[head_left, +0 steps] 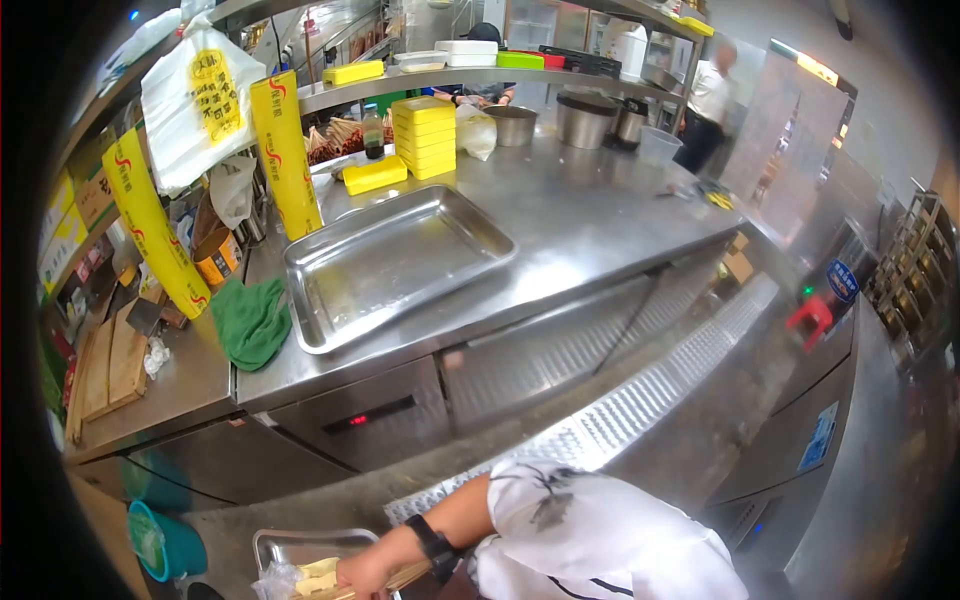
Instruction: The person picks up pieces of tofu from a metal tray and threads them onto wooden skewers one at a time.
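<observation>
My right hand (365,574), with a black watch on the wrist, is low at the bottom edge of the view. Its fingers are closed around thin wooden skewers (408,576), whose ends stick out beneath the wrist. A pale yellow, sheet-like piece (318,574) sits at the hand's far side, beside crinkled clear plastic (277,581). Behind the hand, partly covered by it, is a small metal tray (300,541). My left hand is not in view. The frame's edge cuts off the lower part of what I hold.
A large metal tray (410,295) lies on the steel counter (590,235), with a green cloth (250,322) beside it. Yellow boxes (424,140) and pots (585,120) stand behind. A teal bucket (180,545) is at lower left. One person (706,105) stands far right; another is behind the shelf.
</observation>
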### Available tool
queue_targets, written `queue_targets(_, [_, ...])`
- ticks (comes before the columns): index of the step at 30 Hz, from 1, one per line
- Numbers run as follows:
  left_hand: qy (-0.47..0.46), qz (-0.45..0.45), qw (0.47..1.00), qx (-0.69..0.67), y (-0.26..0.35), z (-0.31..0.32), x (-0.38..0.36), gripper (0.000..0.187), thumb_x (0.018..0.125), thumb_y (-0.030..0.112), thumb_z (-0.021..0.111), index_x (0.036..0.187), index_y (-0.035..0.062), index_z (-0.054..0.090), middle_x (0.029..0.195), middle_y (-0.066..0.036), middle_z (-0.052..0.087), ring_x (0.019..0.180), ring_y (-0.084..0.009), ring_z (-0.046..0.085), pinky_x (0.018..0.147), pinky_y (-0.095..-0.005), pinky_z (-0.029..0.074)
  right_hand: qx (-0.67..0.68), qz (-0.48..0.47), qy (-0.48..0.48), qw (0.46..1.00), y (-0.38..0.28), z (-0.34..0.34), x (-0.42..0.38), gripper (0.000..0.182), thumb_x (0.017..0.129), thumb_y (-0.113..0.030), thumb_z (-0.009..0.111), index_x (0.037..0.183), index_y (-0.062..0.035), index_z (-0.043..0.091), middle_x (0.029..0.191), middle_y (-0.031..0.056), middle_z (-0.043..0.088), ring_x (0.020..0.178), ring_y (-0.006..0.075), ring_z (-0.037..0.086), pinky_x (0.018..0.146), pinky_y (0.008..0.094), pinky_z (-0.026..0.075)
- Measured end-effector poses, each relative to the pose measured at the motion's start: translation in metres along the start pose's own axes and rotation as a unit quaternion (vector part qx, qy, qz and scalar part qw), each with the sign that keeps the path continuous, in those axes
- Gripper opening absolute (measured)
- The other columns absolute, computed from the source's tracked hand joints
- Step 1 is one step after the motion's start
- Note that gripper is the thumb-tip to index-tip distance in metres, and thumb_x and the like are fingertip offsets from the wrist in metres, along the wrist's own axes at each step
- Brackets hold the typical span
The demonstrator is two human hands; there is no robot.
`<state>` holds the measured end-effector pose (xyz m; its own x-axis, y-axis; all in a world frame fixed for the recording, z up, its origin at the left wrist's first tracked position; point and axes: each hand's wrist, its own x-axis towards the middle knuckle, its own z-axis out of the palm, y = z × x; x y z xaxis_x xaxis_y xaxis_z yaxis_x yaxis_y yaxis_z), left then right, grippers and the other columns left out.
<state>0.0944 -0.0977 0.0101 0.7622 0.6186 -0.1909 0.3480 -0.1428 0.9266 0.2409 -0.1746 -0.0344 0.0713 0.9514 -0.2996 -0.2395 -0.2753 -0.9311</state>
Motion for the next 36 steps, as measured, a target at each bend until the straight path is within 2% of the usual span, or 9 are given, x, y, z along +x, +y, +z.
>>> queue_targets(5, [-0.115, 0.031, 0.992, 0.03, 0.014, 0.026, -0.009, 0.044, 0.089, 0.017, 0.061, 0.127, -0.0013, 0.049, 0.118, -0.02, 0.054, 0.099, -0.0331, 0.058, 0.081, -0.0388, 0.05, -0.018, 0.013, 0.019, 1.0, -0.013, 0.008, -0.02, 0.019, 0.075, -0.002, 0.068, 0.093, 0.003, 0.063, 0.079, 0.0123, 0.066, 0.068, 0.0177, 0.065, 0.055, 0.0282, 0.054])
queue_targets(11, [-0.218, 0.048, 0.972, 0.073, 0.022, 0.05, -0.022, 0.043, 0.089, 0.017, 0.061, 0.126, -0.0013, 0.05, 0.118, -0.02, 0.054, 0.099, -0.0331, 0.058, 0.082, -0.0386, 0.05, 0.001, -0.003, -0.004, 1.0, -0.018, 0.011, -0.032, 0.02, 0.075, -0.002, 0.068, 0.093, 0.0029, 0.063, 0.076, 0.0125, 0.066, 0.064, 0.0178, 0.065, 0.053, 0.0287, 0.054])
queue_targets(17, [-0.29, 0.059, 0.949, 0.113, 0.022, 0.063, -0.032, 0.042, 0.089, 0.017, 0.061, 0.125, -0.0013, 0.051, 0.118, -0.02, 0.054, 0.099, -0.0331, 0.058, 0.082, -0.0383, 0.049, 0.018, 0.001, 0.015, 1.0, -0.031, 0.019, -0.059, 0.019, 0.075, -0.001, 0.068, 0.093, 0.0026, 0.062, 0.072, 0.0133, 0.066, 0.062, 0.0178, 0.066, 0.051, 0.0291, 0.053])
queue_targets(20, [-0.323, 0.067, 0.935, 0.129, 0.023, 0.067, -0.034, 0.041, 0.089, 0.017, 0.061, 0.124, -0.0013, 0.051, 0.118, -0.02, 0.054, 0.099, -0.033, 0.058, 0.082, -0.0382, 0.049, 0.005, -0.015, 0.017, 1.0, -0.022, 0.015, -0.055, 0.014, 0.072, 0.007, 0.063, 0.084, 0.0086, 0.056, 0.069, 0.0194, 0.064, 0.055, 0.0244, 0.066, 0.046, 0.0327, 0.056])
queue_targets(23, [-0.358, 0.074, 0.92, 0.142, 0.02, 0.07, -0.033, 0.041, 0.089, 0.017, 0.061, 0.124, -0.0013, 0.052, 0.118, -0.02, 0.054, 0.099, -0.033, 0.058, 0.082, -0.038, 0.049, 0.009, 0.008, 0.023, 1.0, -0.02, 0.014, -0.063, 0.021, 0.077, -0.004, 0.069, 0.096, 0.0025, 0.062, 0.077, 0.0145, 0.067, 0.063, 0.0181, 0.066, 0.052, 0.0283, 0.054])
queue_targets(26, [-0.392, 0.08, 0.904, 0.152, 0.015, 0.07, -0.03, 0.04, 0.089, 0.017, 0.061, 0.123, -0.0013, 0.052, 0.118, -0.02, 0.054, 0.099, -0.033, 0.058, 0.083, -0.0379, 0.049, 0.057, -0.006, 0.044, 0.997, -0.019, 0.015, -0.071, 0.018, 0.072, 0.006, 0.064, 0.087, 0.0104, 0.054, 0.069, 0.0212, 0.064, 0.056, 0.0252, 0.066, 0.046, 0.0329, 0.055])
queue_targets(36, [-0.473, 0.096, 0.858, 0.175, 0.002, 0.058, -0.013, 0.038, 0.089, 0.017, 0.06, 0.122, -0.0013, 0.053, 0.117, -0.02, 0.054, 0.098, -0.033, 0.059, 0.083, -0.0374, 0.049, 0.085, 0.044, 0.147, 0.984, -0.015, 0.005, -0.083, 0.022, 0.071, 0.003, 0.067, 0.09, 0.0064, 0.058, 0.069, 0.016, 0.063, 0.059, 0.022, 0.067, 0.047, 0.0306, 0.055])
